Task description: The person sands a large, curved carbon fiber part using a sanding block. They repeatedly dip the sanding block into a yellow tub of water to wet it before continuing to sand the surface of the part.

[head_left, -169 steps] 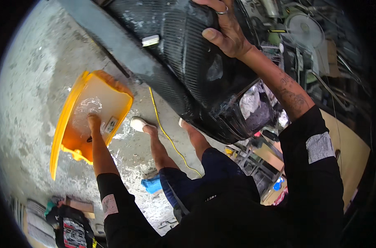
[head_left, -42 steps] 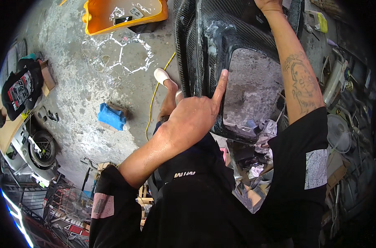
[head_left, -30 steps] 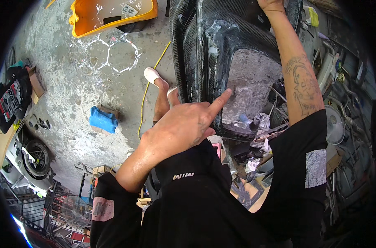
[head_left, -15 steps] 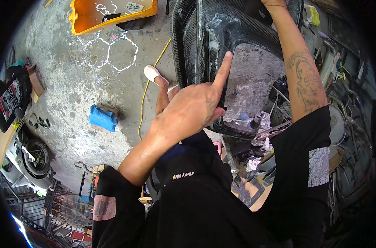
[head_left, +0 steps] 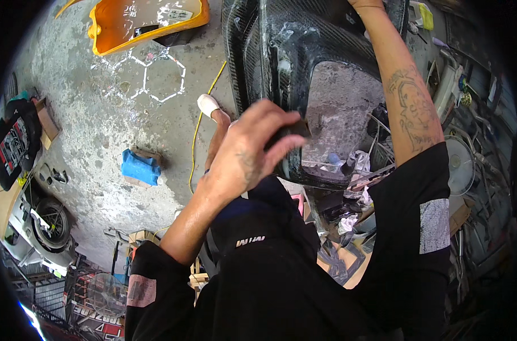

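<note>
A glossy black carbon-fibre panel [head_left: 295, 37] with a large cut-out stands in front of me, with whitish wet smears on its surface. My left hand [head_left: 244, 145] is over the panel's lower left part, thumb and fingers closed round a small dark flat piece [head_left: 302, 129]. Its kind is too blurred and covered to tell. Whether that piece touches the panel is unclear. My right hand [head_left: 367, 4] is at the panel's upper right, and its fingers are cut off by the top of the picture.
A yellow tub [head_left: 96, 28] holding cloudy water sits on the wet concrete floor at upper left. A yellow cord [head_left: 196, 136] runs beside my foot. A blue cloth [head_left: 141, 166] lies over a block. Scrap parts [head_left: 355, 210] crowd the right side; a wheel [head_left: 51, 219] is at far left.
My left hand has drawn back from the panel's cut-out edge and turned, its pointing index finger now bent, bringing the dark piece into view. The right hand stays at the panel's top.
</note>
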Demonstrator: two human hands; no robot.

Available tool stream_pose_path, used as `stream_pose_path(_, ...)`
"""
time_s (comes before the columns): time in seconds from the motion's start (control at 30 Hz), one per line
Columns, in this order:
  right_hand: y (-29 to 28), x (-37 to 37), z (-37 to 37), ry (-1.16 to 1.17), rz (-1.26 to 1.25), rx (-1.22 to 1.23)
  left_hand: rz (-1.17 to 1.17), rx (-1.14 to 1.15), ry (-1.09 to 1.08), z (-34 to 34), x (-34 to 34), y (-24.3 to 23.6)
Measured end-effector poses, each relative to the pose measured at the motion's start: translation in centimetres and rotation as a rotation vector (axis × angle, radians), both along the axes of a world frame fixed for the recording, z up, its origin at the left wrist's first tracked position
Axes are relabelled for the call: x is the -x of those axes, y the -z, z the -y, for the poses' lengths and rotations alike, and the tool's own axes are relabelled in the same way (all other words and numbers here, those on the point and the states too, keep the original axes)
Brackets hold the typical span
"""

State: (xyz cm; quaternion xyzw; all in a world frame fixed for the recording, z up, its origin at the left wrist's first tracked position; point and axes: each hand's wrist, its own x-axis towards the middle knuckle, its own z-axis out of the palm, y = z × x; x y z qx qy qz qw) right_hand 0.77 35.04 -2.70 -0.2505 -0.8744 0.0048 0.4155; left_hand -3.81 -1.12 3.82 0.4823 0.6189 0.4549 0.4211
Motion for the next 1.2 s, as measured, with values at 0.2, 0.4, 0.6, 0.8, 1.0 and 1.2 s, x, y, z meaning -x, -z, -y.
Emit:
stream_pose_path(0.2,-0.5,-0.1,0.0,0.019,0.032,0.024,-0.247,-0.211,-0.3,-3.5,-1.5,2.1)
stream_pose_path(0.4,-0.2,0.1,0.3,0.042,0.027,0.037,-0.512,-0.166,-0.326,-3.3,-3.1,3.2)
stream_pose_path(0.6,-0.3,0.1,0.5,0.029,0.005,0.092,-0.509,-0.158,-0.305,-2.1,-4.1,2.9)
stream_pose_path(0.8,-0.2,0.3,1.1,0.182,0.053,0.144,-0.537,-0.209,-0.375,-3.6,-5.3,2.5)
stream_pose_path(1.0,-0.4,0.0,1.0,0.185,0.05,0.166,-0.491,-0.114,-0.518,-1.0,-10.0,2.4)
stream_pose_path(1.2,-1.0,0.2,1.8,0.171,0.062,0.21,-0.529,-0.169,-0.584,-3.8,-8.5,2.5)
